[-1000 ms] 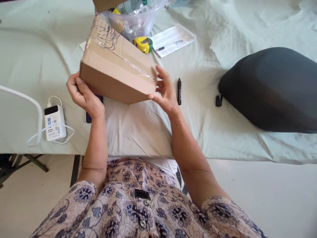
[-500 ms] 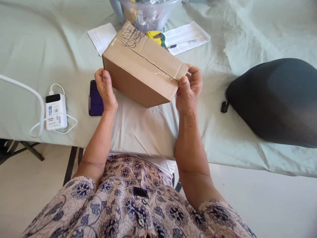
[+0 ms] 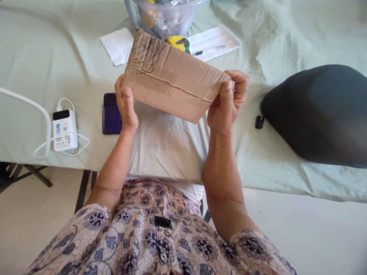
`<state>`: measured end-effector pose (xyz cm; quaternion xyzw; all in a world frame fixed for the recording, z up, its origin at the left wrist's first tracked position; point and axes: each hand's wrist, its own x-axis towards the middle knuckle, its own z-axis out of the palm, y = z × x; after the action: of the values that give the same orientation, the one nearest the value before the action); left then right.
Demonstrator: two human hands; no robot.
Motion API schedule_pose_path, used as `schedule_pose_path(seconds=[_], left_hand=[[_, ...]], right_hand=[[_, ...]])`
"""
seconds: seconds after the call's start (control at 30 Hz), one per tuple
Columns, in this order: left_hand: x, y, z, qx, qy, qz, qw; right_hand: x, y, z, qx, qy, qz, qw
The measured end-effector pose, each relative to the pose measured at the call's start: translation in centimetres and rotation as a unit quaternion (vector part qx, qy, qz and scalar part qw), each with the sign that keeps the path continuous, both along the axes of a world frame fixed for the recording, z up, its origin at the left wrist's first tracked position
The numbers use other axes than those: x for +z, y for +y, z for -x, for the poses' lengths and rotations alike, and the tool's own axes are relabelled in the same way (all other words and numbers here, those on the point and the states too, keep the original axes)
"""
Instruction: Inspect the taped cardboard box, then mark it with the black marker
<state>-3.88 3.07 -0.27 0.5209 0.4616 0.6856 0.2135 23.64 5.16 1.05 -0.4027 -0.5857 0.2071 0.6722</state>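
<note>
Between my two hands, a brown cardboard box is held tilted above the cloth-covered table. A long seam runs across its visible face, and dark scribbled lines mark the far left corner. My left hand grips the left edge, thumb at the near corner and fingers partly hidden behind the box. At the other end, my right hand pinches the right edge with its thumb on the face. A dark phone lies beside my left hand. Just beyond the box sits a yellow and green tape measure, partly covered.
A clear plastic basket with assorted items stands at the back. Papers and a pen lie near it. To the left is a white power bank with a cable; to the right, a large black object and a small black cap.
The box has turned in my hands, so its seamed face shows more fully and the near side is out of sight. My right hand has shifted to the right.
</note>
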Motion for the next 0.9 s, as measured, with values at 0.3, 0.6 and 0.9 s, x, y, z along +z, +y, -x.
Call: schedule_pose_path(seconds=[0.3,0.6,0.9], left_hand=[[0.6,-0.3,-0.1,-0.013,-0.004,-0.038,0.999],[0.2,0.0,-0.3,-0.016,0.162,-0.009,0.987],[-0.5,-1.4,-2.1,0.094,0.190,0.116,0.970]], right_hand=[[0.8,-0.4,0.2,-0.048,-0.011,0.011,0.999],[0.9,-1.2,1.6,-0.163,-0.042,0.016,0.986],[-2.1,-1.6,2.7,-0.173,-0.236,0.101,0.951]])
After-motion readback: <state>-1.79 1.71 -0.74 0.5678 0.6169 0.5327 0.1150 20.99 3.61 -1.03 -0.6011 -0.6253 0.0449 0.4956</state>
